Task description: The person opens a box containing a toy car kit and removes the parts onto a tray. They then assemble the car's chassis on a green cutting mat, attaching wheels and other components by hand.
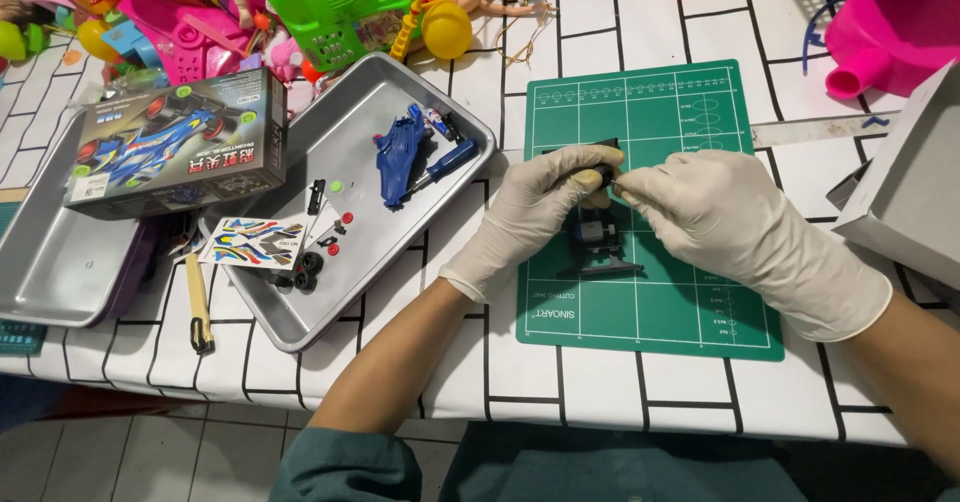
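Observation:
Both my hands wear pale latex gloves and meet over a green cutting mat [700,292]. My left hand [530,212] grips a black toy car chassis [598,247] from its left side, with the thumb near the top. My right hand [735,222] pinches a small black part against the top of the chassis, at the spot where the fingertips of both hands touch. What the pinched part is I cannot make out. The chassis stands just above the mat, partly hidden by my fingers.
A metal tray [300,317] left of the mat holds a blue car body [405,157], a sticker sheet [250,242], small wheels and parts. A model car box [175,147] lies on a second tray [50,272]. Colourful plastic toys crowd the far edge. A grey box [905,192] stands at right.

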